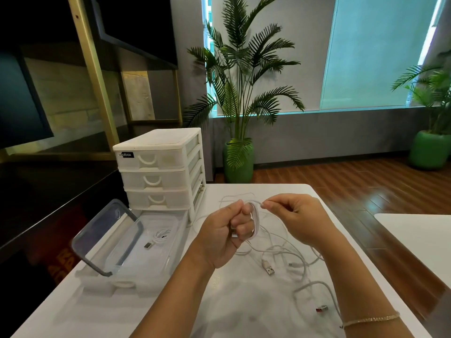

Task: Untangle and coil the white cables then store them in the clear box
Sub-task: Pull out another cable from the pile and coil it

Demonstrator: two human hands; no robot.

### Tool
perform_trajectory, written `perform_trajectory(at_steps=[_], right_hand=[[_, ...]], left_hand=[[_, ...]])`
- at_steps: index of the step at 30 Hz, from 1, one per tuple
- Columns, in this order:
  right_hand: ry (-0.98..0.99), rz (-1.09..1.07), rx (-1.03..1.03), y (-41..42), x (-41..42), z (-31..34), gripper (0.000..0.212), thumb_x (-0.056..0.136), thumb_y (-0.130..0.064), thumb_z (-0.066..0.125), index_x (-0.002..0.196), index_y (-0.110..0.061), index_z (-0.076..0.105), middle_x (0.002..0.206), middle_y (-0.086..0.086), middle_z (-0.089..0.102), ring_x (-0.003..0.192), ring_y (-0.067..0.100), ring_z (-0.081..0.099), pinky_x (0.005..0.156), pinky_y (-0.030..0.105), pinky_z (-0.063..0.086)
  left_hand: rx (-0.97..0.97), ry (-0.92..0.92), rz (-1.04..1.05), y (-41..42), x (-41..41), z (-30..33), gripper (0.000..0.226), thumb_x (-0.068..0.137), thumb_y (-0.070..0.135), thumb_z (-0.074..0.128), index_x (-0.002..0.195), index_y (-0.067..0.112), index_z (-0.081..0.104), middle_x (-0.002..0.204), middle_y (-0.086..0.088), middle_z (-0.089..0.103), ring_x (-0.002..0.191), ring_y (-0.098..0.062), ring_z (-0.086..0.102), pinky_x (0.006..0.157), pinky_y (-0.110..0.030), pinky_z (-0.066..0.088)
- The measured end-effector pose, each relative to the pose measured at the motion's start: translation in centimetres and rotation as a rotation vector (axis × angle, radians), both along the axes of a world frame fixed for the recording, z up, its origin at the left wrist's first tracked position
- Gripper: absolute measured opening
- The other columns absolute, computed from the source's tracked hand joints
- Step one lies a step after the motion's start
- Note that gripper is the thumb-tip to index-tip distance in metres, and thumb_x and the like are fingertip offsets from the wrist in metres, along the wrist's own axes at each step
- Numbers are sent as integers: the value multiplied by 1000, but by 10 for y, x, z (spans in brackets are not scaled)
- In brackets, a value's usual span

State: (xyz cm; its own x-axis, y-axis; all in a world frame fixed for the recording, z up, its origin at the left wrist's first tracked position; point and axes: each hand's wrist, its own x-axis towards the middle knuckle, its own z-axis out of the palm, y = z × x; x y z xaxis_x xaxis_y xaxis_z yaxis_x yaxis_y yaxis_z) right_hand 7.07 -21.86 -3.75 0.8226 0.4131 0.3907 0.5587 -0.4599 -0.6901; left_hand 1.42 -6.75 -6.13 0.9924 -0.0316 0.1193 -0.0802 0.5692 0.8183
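While the left hand (225, 230) was fisted round a small coil of white cable (255, 222), the right hand (296, 215) pinched that cable's end just right of the coil, both raised over the table (170, 313). Rest of the cables (292, 262) lay tangled below & right of the coil; clear box (136, 242) sat open to its left w/ one coiled cable (161, 235) inside, bare tabletop nearer the person.

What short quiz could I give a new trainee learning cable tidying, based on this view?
1. True or false: the clear box already holds a coiled cable.
2. Which hand grips the cable loop: A left, B right?
3. What leans on the box's left edge?

Key: 1 true. 2 A, the left hand; the right hand pinches the cable's end. 3 The lid.
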Motion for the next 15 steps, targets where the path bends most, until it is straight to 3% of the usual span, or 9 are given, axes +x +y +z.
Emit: perform_trajectory(at_steps=[5,8,11,12,15], right_hand=[[60,29,-43,9,-7,-2,24,89,-33,57,101,-18,72,78,-11,66,72,5,56,67,16,43],[63,76,-212,14,-10,-6,27,93,-34,52,107,-21,70,82,-10,63,68,6,48,71,23,41],[87,103,-301,16,-11,-9,29,90,-37,54,115,-26,66,105,-1,70,64,2,44,67,21,39],[94,116,-306,17,-12,-9,29,89,-38,56,115,-27,66,102,-1,71,59,2,44,64,19,38],[101,144,-344,17,-17,-6,27,87,-38,59,110,-28,68,66,-12,63,49,5,43,55,17,35]], left_hand=[[-407,20,-25,0,2,3,36,92,24,47,62,7,58,42,6,37,35,-4,41,35,-12,36],[-565,20,31,-1,6,4,35,97,27,41,76,5,57,46,4,41,37,-5,44,38,-11,39],[-567,0,127,3,7,7,36,100,27,30,102,0,54,50,1,50,42,-7,51,46,-13,48],[-544,-5,142,4,6,7,37,100,27,29,107,-2,52,51,0,52,44,-7,53,49,-13,50],[-329,-13,196,4,6,5,35,101,25,30,112,-1,51,59,-3,56,55,-10,58,64,-18,55]])
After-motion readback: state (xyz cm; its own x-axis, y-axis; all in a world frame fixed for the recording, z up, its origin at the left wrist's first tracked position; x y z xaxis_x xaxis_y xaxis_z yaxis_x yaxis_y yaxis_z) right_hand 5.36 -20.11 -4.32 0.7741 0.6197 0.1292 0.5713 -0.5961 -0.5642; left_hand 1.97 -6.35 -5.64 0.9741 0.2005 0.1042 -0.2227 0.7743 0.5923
